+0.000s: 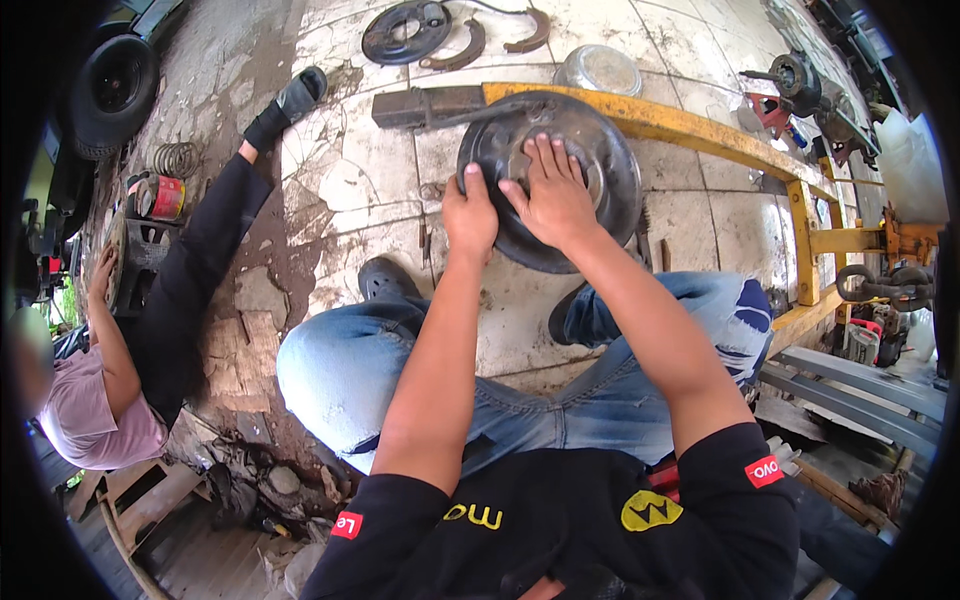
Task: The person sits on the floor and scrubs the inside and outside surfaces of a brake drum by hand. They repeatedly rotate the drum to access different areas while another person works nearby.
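**Disc held on edge: slips and pinched fingers are the risks**

A dark round brake plate (550,180) is stood on the tiled floor (350,170), leaning against a yellow steel frame (700,130), just ahead of the person's knees. The left hand (470,212) is closed over the plate's left rim, thumb on top. The right hand (553,195) is laid flat on the plate's face, fingers spread toward its centre; nothing is gripped by it. The two hands are held close together, nearly touching.

The plate looks greasy, so the left grip may be lost and the plate could roll or drop toward the black shoe (385,280) just below it. Fingers pressed near the centre opening could be caught on an edge if the plate turns. Small loose parts lie on the floor beside the plate and could be knocked or lost.

To the left, another person (150,330) sits well apart, working at a separate part. Brake shoes (470,45) and another plate (405,30) lie farther off and could be tripped over.
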Available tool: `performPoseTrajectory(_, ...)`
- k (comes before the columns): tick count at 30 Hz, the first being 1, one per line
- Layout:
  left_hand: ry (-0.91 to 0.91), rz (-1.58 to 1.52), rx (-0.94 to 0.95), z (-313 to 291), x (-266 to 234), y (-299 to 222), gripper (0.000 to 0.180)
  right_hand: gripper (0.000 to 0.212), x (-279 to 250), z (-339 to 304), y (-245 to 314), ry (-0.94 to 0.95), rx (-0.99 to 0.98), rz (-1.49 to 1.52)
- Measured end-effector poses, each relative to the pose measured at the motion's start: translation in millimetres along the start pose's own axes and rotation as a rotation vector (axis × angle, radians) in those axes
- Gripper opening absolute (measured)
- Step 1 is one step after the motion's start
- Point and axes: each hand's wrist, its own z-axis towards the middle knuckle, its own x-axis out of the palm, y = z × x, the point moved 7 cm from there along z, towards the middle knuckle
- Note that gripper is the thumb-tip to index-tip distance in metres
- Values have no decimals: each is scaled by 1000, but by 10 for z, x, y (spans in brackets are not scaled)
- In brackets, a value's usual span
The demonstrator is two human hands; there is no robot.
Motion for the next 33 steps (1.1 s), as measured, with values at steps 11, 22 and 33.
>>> performPoseTrajectory(11,67,-5,-4,-114,68,-167,50,74,-45,153,-98,-102,93,-57)
performPoseTrajectory(22,45,-188,-19,-15,86,-18,52,73,-45,-36,23,7,-83,-2)
performPoseTrajectory(33,125,-178,-59,61,122,96,64,66,-112,-168,102,91,-183,-44)
